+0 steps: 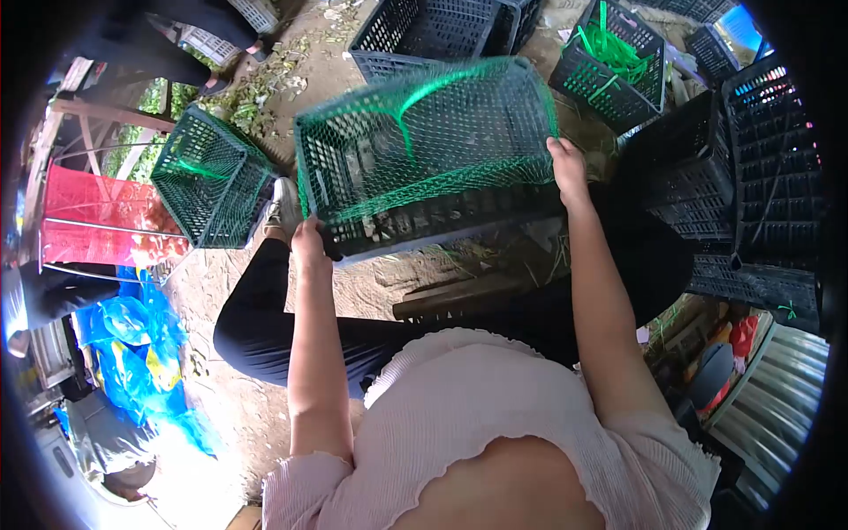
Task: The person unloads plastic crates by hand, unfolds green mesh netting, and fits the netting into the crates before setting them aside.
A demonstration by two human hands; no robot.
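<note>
A black slatted plastic crate (424,216) is tilted in front of my knees, with green netting (468,177) stretched over its rim and inside it. My left hand (309,243) is closed around the crate's near left corner, where the net passes over the edge. My right hand (568,166) grips the right end of the rim, net included. A green strand (402,124) trails across the crate's far side. Left of it, beside my shoe (283,208), stands another black crate (212,177) draped in green net.
Black crates (424,31) lie beyond. One crate (649,97) holds a heap of green netting (609,57). Stacked crates (768,168) rise at right. Red mesh (93,208) and blue plastic bags (128,322) lie left. A person's legs (141,44) show at top left, near leaf scraps (256,97).
</note>
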